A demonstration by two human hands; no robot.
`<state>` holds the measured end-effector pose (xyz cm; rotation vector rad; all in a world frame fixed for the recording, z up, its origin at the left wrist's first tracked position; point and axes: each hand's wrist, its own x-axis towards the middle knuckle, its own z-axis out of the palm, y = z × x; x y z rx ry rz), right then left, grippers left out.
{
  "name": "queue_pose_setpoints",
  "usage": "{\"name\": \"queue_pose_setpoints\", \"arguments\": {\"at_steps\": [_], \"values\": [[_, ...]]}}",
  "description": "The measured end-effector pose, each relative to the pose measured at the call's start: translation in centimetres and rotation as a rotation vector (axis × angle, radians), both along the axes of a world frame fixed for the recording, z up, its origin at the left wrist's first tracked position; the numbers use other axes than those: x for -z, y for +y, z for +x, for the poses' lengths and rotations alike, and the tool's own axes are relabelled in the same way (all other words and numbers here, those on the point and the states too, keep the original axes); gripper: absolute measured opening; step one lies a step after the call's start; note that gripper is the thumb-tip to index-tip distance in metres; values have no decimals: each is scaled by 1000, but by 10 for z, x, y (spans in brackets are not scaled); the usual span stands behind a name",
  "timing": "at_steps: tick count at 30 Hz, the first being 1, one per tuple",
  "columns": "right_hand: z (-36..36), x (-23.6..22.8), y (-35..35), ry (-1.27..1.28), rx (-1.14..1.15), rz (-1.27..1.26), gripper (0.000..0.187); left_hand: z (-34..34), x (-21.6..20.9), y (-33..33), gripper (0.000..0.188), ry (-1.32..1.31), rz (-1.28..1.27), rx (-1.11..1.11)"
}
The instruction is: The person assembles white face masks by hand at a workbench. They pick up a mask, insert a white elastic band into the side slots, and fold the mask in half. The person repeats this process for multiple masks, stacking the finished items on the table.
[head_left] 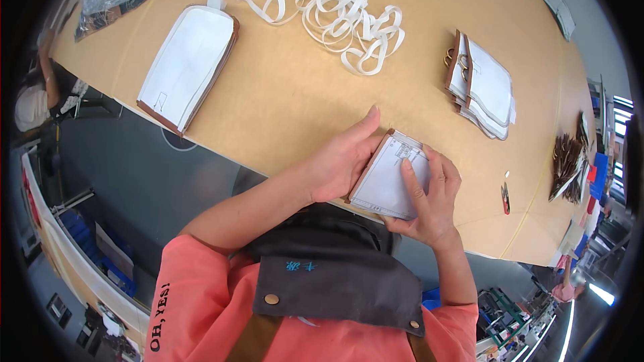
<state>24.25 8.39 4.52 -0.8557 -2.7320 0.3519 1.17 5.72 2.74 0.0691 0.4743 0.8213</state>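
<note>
I hold a small stack of white, brown-edged panels (389, 177) just above the near edge of the tan table (282, 94). My left hand (342, 161) clasps its left side, fingers curled around the edge; my right hand (433, 198) grips it from the right, with fingers laid flat on top. Farther off lie a larger panel stack (188, 64), tangled white strips (335, 10), another stack with metal rings (483, 87) and small snips (505, 198).
</note>
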Motion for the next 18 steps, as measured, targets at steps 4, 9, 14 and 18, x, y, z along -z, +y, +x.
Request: {"name": "queue_pose_setpoints", "arguments": {"at_steps": [4,9,14,18], "values": [[0,1,0,14,2,-2,92,1,1,1,92,-10,18,3],[1,1,0,18,2,-1,94,2,-2,2,92,-13,9,0],[1,0,0,4,0,-11,95,2,-3,3,93,-14,0,6],[1,-1,1,7,-7,-7,95,2,-4,2,92,-30,4,14]]}}
